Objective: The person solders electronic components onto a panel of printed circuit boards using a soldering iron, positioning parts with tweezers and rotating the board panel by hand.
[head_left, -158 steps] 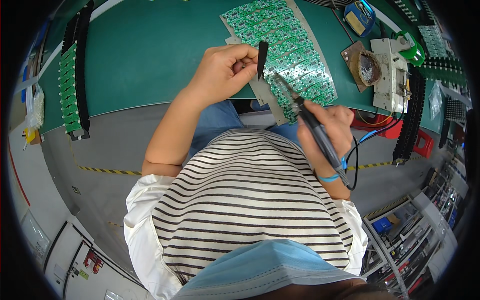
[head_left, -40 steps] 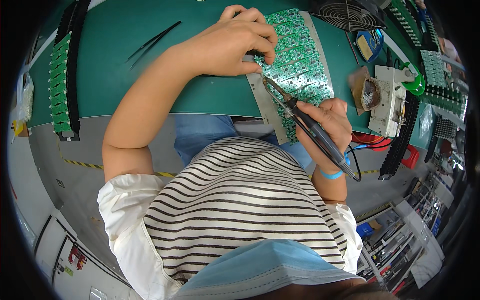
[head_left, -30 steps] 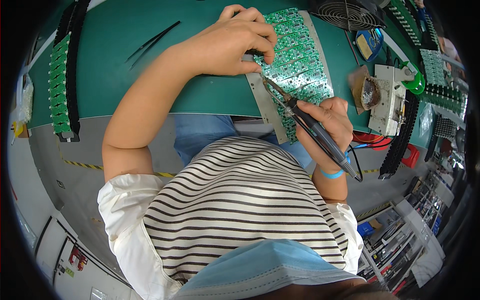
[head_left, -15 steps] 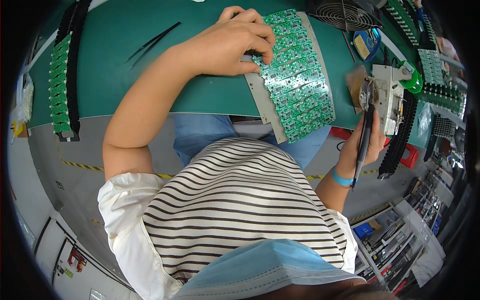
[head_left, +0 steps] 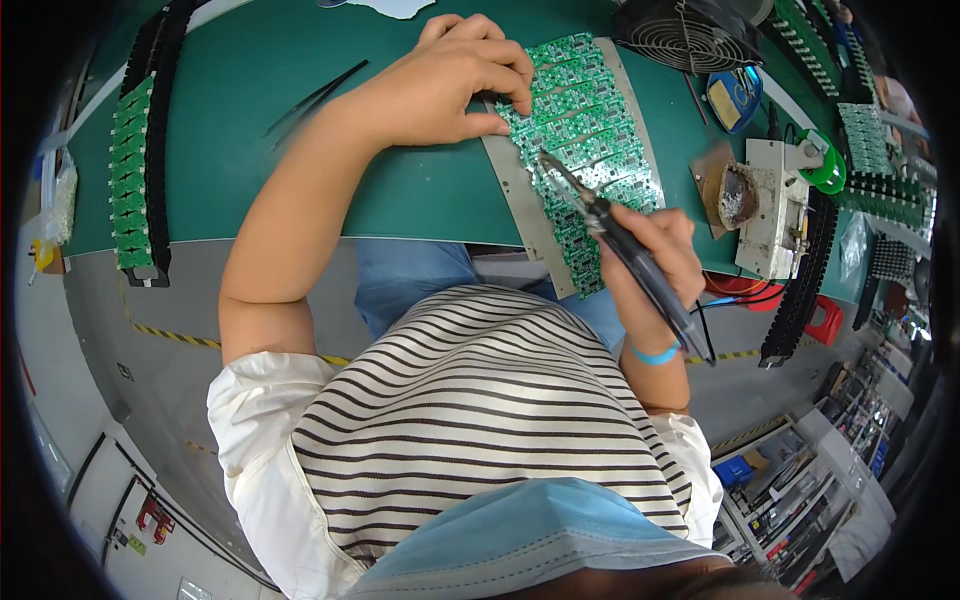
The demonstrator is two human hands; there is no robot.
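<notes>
My right hand (head_left: pixel 660 250) is closed around the dark handle of a soldering iron (head_left: pixel 632 252). The iron's tip points up and left, over the left part of a panel of green circuit boards (head_left: pixel 590 125); whether it touches is unclear. That panel lies on a grey plate (head_left: pixel 515 195), which juts past the table's near edge over my lap. My left hand (head_left: pixel 465 75) rests at the panel's upper left edge with fingers bent and thumb drawn in. Something dark shows under those fingertips, too hidden to name.
Black tweezers (head_left: pixel 318 97) lie on the green table (head_left: pixel 240 150) left of my forearm. Right of the panel stand a tip-cleaning cup (head_left: pixel 738 195), a metal soldering stand (head_left: pixel 775 220) and a green solder spool (head_left: pixel 825 165). A fan (head_left: pixel 685 40) sits behind. Racks of boards (head_left: pixel 132 180) flank the table.
My right hand has brought the soldering iron leftward from the cleaning cup to above the circuit boards. My left hand stays at the panel's edge, shifting slightly in the picture along with the whole view.
</notes>
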